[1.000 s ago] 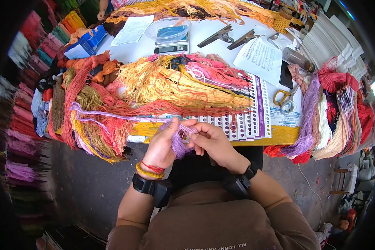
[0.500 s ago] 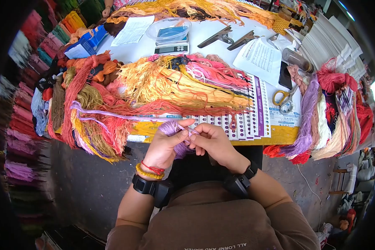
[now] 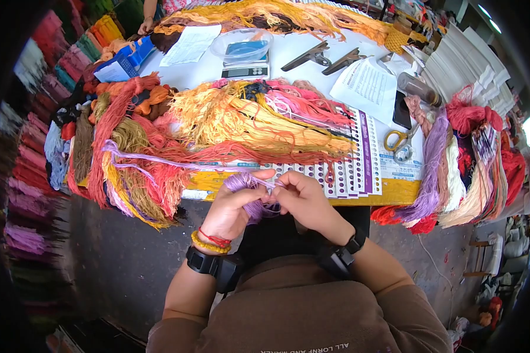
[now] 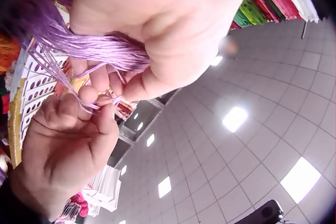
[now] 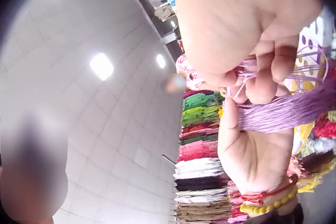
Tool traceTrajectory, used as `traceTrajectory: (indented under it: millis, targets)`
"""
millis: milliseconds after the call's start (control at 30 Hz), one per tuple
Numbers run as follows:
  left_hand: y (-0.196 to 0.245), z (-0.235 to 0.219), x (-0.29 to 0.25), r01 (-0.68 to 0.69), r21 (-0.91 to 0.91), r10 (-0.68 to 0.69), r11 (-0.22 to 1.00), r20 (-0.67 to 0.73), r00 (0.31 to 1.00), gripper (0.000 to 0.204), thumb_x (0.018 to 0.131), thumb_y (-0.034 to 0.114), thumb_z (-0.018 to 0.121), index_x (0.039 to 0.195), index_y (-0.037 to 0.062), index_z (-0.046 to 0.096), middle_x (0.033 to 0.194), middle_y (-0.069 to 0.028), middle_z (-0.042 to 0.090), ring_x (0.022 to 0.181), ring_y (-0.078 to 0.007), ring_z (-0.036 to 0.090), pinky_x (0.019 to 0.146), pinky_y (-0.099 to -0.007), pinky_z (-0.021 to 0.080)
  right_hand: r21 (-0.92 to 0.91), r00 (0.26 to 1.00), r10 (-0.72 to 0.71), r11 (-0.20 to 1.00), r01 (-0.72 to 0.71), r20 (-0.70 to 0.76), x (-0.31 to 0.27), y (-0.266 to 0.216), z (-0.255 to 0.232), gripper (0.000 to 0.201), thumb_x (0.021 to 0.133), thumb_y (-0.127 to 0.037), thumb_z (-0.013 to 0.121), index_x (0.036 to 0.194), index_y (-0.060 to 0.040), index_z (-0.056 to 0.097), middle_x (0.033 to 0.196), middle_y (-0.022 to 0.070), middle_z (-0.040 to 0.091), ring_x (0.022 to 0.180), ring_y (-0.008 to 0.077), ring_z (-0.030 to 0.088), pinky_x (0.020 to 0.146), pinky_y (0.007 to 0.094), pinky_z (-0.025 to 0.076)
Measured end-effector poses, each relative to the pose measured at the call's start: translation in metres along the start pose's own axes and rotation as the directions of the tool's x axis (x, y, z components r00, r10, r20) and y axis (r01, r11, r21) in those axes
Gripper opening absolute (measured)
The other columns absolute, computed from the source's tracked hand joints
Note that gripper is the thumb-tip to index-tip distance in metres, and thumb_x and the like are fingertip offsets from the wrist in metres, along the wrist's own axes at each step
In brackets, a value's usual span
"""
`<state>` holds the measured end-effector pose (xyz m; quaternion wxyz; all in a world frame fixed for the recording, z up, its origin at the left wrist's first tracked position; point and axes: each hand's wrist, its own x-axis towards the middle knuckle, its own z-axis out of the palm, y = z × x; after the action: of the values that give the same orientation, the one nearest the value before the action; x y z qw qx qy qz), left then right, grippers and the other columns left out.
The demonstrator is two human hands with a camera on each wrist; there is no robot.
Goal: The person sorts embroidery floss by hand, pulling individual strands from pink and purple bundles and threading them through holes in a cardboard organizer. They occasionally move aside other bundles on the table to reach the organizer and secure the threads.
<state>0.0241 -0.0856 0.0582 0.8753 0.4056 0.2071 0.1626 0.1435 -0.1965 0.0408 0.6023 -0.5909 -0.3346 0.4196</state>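
A purple thread bundle (image 3: 235, 182) lies across the left hand (image 3: 229, 209), whose fingers curl round it and whose thumb pinches thin strands. In the left wrist view the bundle (image 4: 105, 49) passes under the left palm (image 4: 152, 29). Close beside it, the right hand (image 3: 308, 206) pinches a few purple strands between thumb and fingers, fingertips nearly meeting the left ones. The right wrist view shows those strands (image 5: 241, 83) looped at the fingertips of the right hand (image 5: 247, 29), with the bundle (image 5: 289, 111) across the left hand (image 5: 257, 155).
Yellow and coral skeins (image 3: 265, 120) cover the table's middle, above punched cards (image 3: 368, 153). Scissors (image 3: 398, 144), a phone (image 3: 401, 112), clamps (image 3: 306, 56) and a scale (image 3: 245, 71) lie beyond. More skeins (image 3: 433, 159) hang at the right edge. Another person's hand (image 3: 146, 25) is at the far left.
The left thumb has come down over the bundle, and the strands between the hands have shifted. The right fingertips have moved slightly. The far person's hand has shifted a little.
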Motion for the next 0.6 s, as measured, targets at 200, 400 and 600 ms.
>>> traceTrajectory:
  millis: [200, 400, 600]
  targets:
    - [0.003, -0.035, -0.013, 0.17, -0.014, -0.158, 0.985, 0.311, 0.937, 0.018, 0.087, 0.018, 0.052, 0.089, 0.0003, 0.057, 0.051, 0.0053, 0.035, 0.044, -0.0052, 0.031, 0.044, -0.0211, 0.027, -0.006, 0.94, -0.34, 0.94, 0.34, 0.006, 0.004, -0.023, -0.025, 0.005, 0.078, -0.006, 0.052, 0.08, -0.0022, 0.053, 0.081, 0.009, 0.058, 0.049, 0.0105, 0.045, 0.044, 0.0225, 0.038]
    - [0.012, -0.155, -0.065, -0.04, -0.274, 0.03, 0.961, -0.039, 0.999, 0.02, 0.091, 0.026, 0.045, 0.079, 0.011, 0.049, 0.052, 0.0055, 0.031, 0.041, -0.0054, 0.027, 0.038, -0.0211, 0.024, 0.866, 0.959, -0.282, 0.479, 0.142, -0.001, -0.02, -0.061, -0.129, 0.007, 0.081, -0.006, 0.048, 0.077, -0.0017, 0.052, 0.074, 0.0052, 0.056, 0.046, 0.0066, 0.043, 0.042, 0.0174, 0.04]
    - [0.02, -0.294, -0.175, -0.125, -0.186, -0.014, 0.975, -0.608, 0.794, 0.022, 0.092, 0.027, 0.041, 0.075, 0.014, 0.046, 0.047, 0.0081, 0.021, 0.036, -0.0037, 0.017, 0.033, -0.0201, 0.014, 0.193, 0.767, -0.254, 0.877, 0.439, -0.589, -0.095, -0.083, -0.348, 0.008, 0.085, -0.007, 0.048, 0.079, -0.0037, 0.053, 0.066, 0.003, 0.053, 0.06, 0.0113, 0.051, 0.055, 0.0233, 0.047]
